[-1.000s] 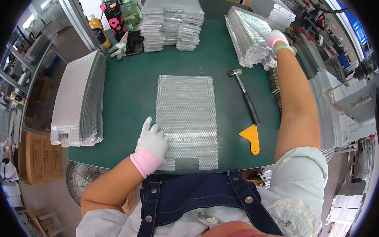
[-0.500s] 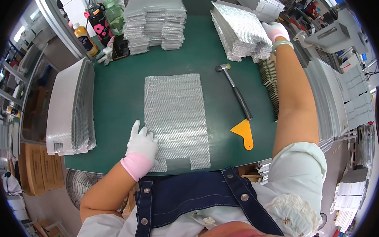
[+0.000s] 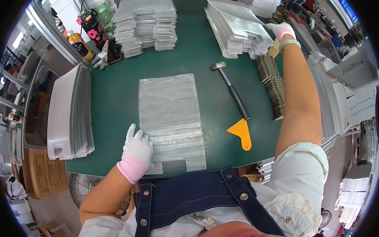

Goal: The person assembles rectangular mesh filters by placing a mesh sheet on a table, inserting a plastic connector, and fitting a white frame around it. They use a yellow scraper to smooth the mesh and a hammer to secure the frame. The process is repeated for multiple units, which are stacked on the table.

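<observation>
A silvery, bubble-textured sheet (image 3: 170, 119) lies flat on the green table, with a rectangular notch in its near edge. My left hand (image 3: 137, 149), in a white glove with a pink cuff, rests on the sheet's lower left edge, fingers spread. My right hand (image 3: 281, 31), gloved the same way, is stretched to the far right, beside a stack of similar sheets (image 3: 236, 27). One finger points toward the stack; the other fingers are partly hidden, and I see nothing held.
A mallet (image 3: 235, 92) and a yellow scraper (image 3: 241, 133) lie right of the sheet. Beyond them runs a row of small dark pieces (image 3: 272, 84). More sheet stacks stand at the far left (image 3: 144, 26) and left edge (image 3: 70, 112). Bottles (image 3: 80, 45) stand back left.
My right hand has moved slightly right, away from the stack's edge. The view has shifted a little. My left hand stays on the sheet.
</observation>
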`<action>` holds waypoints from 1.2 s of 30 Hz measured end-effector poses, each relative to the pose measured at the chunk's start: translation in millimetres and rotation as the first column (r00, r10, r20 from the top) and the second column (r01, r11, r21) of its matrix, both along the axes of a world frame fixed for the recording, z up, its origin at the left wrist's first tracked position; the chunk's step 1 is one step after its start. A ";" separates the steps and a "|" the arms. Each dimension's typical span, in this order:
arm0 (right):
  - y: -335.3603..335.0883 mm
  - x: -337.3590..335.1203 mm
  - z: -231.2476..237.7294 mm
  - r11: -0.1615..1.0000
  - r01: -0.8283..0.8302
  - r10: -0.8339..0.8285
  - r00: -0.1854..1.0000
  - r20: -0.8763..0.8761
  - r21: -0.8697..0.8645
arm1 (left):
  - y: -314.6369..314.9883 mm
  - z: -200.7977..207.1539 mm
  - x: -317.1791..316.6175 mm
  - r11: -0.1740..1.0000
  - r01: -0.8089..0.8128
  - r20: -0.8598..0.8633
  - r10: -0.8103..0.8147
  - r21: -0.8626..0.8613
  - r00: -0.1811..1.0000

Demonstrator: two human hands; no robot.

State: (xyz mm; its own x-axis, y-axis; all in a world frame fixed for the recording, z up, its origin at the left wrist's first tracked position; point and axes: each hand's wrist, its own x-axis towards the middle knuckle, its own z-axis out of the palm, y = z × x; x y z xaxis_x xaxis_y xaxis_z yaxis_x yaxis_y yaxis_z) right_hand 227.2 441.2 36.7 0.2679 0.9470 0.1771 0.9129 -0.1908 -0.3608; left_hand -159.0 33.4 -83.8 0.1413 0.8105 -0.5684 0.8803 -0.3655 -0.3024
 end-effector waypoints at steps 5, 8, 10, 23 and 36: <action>-5.6 4.2 -13.5 0.896 0.094 -0.079 0.996 -0.051 0.434 | 3.8 4.0 2.1 1.000 0.001 -0.006 -0.001 -0.024 1.000; -17.6 -13.3 -10.8 0.989 0.023 -0.039 0.993 0.111 0.144 | 1.5 3.6 1.3 1.000 -0.015 0.007 0.015 -0.012 1.000; -6.6 -9.0 -16.8 0.999 0.046 -0.046 0.998 -0.032 0.003 | -0.5 2.2 -0.3 1.000 -0.012 0.009 0.012 0.002 1.000; 12.3 20.6 -20.1 0.987 -0.011 0.023 0.997 -0.071 0.163 | -1.8 0.1 -3.1 1.000 0.004 0.050 -0.006 0.029 0.999; 41.9 -42.4 -48.5 0.860 -0.130 0.351 0.852 0.387 -0.494 | -0.3 1.1 -1.5 0.998 0.014 0.048 -0.017 0.058 0.999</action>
